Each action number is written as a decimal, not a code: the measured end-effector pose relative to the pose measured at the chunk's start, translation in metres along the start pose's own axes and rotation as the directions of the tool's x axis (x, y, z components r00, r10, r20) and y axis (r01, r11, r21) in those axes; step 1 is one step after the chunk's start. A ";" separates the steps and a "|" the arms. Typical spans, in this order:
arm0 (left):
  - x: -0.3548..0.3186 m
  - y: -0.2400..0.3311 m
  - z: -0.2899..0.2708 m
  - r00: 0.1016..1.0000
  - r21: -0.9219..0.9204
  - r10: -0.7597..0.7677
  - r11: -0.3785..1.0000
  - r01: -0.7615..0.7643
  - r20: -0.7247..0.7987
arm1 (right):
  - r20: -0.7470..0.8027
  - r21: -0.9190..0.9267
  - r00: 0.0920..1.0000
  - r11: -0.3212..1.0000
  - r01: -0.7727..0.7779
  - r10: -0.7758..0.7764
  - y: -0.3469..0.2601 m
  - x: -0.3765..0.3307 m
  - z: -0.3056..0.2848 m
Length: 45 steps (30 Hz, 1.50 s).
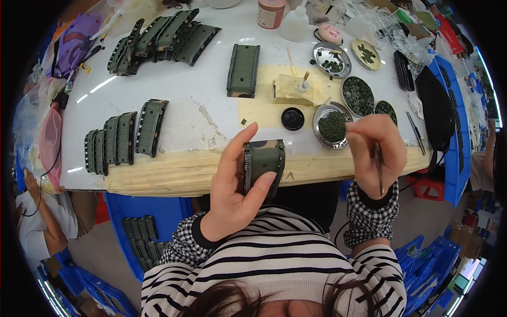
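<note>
My left hand (224, 203) grips a short, curved dark-green plastic piece (264, 161) with a camouflage-patterned end and ridged side edges. Its thumb presses on the near face. To the right, my right hand (379, 145) is closed in a pinch around a slim metal tool (380, 177); the tool's front end is hidden by the fingers. That hand hovers beside a round metal dish (316, 126) filled with tiny green parts (334, 127). Another metal dish (343, 95) behind it holds larger dark-green bits. A similar green piece (243, 71) lies flat further back.
Curved green pieces stand in a row (119, 138) at left and in a heap (169, 38) behind. A tape-covered block (298, 91) and a black round cup (292, 119) sit mid-table. A black pen-like tool (416, 133) lies right. A blue tray (119, 211) sits below the table edge.
</note>
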State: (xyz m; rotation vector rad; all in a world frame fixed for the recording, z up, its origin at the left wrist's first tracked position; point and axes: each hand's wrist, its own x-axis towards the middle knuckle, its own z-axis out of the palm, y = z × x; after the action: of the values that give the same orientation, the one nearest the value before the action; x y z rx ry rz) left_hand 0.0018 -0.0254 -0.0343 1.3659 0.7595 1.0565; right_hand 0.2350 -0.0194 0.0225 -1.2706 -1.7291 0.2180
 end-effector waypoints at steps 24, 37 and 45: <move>0.008 0.008 0.008 0.989 -0.303 -0.147 0.943 0.136 -0.013 | 0.435 -0.499 0.847 0.865 -0.055 0.305 0.100 0.006 -0.098; 0.007 0.005 0.009 0.993 -0.279 -0.080 0.959 0.052 -0.090 | 0.038 -0.338 0.983 0.928 -0.155 0.178 0.064 -0.001 -0.083; 0.013 0.003 0.016 0.985 -0.390 -0.162 0.905 0.171 0.056 | 0.116 0.081 0.976 0.981 0.174 -0.183 -0.019 0.002 0.003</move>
State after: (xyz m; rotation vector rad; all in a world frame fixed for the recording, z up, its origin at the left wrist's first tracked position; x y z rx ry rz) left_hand 0.0204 -0.0202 -0.0279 0.9491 0.5945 0.9923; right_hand 0.2199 -0.0247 0.0338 -1.0626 -1.9128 0.2539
